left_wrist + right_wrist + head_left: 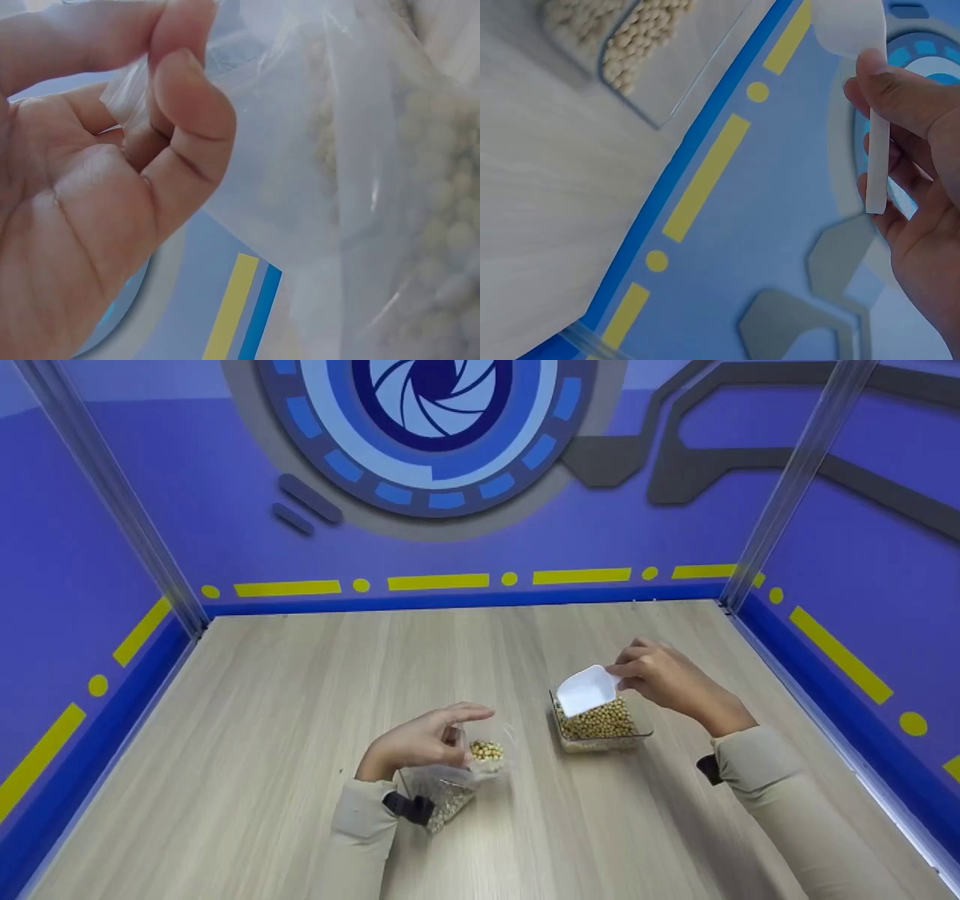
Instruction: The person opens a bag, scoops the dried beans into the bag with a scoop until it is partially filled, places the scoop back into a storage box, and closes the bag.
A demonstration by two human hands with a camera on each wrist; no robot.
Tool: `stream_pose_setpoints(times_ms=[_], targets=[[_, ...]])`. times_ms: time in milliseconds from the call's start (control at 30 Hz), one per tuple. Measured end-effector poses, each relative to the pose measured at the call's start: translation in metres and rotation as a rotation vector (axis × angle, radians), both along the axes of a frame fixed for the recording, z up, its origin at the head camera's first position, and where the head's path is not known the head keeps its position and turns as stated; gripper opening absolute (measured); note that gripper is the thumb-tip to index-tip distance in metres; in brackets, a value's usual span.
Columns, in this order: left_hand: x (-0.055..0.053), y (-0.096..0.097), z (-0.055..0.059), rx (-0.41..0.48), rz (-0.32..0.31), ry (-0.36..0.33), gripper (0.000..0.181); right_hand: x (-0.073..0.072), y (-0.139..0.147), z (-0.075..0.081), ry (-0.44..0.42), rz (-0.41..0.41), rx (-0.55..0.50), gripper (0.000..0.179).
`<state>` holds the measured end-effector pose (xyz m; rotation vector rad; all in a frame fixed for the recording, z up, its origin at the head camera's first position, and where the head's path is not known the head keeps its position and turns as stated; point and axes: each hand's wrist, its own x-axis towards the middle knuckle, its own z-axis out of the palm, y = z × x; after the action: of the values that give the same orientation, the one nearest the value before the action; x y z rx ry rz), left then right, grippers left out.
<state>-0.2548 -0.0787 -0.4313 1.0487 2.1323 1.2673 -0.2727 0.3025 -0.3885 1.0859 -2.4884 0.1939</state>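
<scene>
In the head view my left hand pinches the rim of a clear plastic bag of round, pale yellow beans. The bag's mouth gapes, with beans showing inside. The left wrist view has the thumb bent against the fingers at the edge of the film. My right hand grips the handle of a white scoop. The scoop is tilted above a clear box of similar beans, and its visible hollow shows no beans. Whether it touches the beans in the box I cannot tell.
Both things stand on a light wood-grain table, the box to the right of the bag. A blue-purple printed wall with yellow dashes rises behind it, and side panels with metal corner posts border it.
</scene>
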Motion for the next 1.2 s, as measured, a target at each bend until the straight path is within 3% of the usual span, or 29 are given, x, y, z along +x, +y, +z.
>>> stream_pose_setpoints(times_ms=[400, 1200], targets=[[0.0, 0.0, -0.003, 0.006, 0.015, -0.042, 0.07, 0.003, 0.026, -0.005, 0.004, -0.149, 0.093, 0.029], [0.001, -0.001, -0.004, 0.015, -0.007, -0.026, 0.069, -0.005, 0.032, -0.012, 0.167, -0.147, 0.269, 0.026]])
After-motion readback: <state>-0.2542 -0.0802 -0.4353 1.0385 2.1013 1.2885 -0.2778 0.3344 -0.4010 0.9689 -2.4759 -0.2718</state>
